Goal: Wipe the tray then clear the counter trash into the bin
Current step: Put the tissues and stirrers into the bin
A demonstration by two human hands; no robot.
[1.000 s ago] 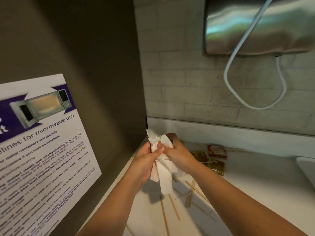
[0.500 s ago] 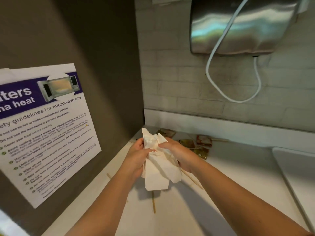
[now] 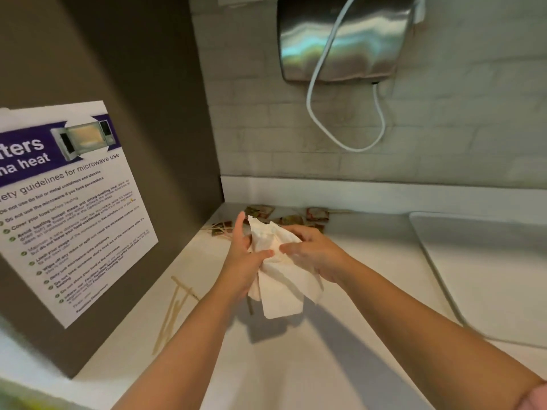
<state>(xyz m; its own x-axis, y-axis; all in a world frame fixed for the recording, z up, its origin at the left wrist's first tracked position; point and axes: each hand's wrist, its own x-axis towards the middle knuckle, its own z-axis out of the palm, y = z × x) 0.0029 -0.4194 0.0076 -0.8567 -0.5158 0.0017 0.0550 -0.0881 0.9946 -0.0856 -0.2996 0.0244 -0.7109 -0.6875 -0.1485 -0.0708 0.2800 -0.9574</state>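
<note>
Bunching the towel [image 3: 281, 279] above the counter [image 3: 355, 306], well apart from the tray [image 3: 488, 276] lying flat at far right. Pinching the paper with the left hand [image 3: 241, 258], thumb pressed into the folds, forefinger sticking up free. Curling the right hand [image 3: 313, 253] over the top of the wad, fingers and thumb closed on it, loose tail hanging below both. Judged to be readying for the wipe, the task's first step, not yet begun. Calling next for a carry to the right and a flat press of the wad onto the tray's face, likely with one hand alone, then steady strokes from rim to rim. Showing nothing on the part of the tray inside the frame, far side cut off at the edge. Leaving for later the sachets [image 3: 317, 215] strewn along the back of the counter just beyond the hands, and the sticks [image 3: 174, 309] scattered by the side panel [image 3: 133, 84] bearing the poster [image 3: 68, 208]. Catching no bin anywhere in view, hence no word on its place or contents. Likely needing a sweep or several pinches for thin sticks lying flat, harder to lift than the sachets. Backed by a steel dispenser [image 3: 346, 39] and a looped white cord [image 3: 313, 93] on the tiled wall [image 3: 444, 137].
</note>
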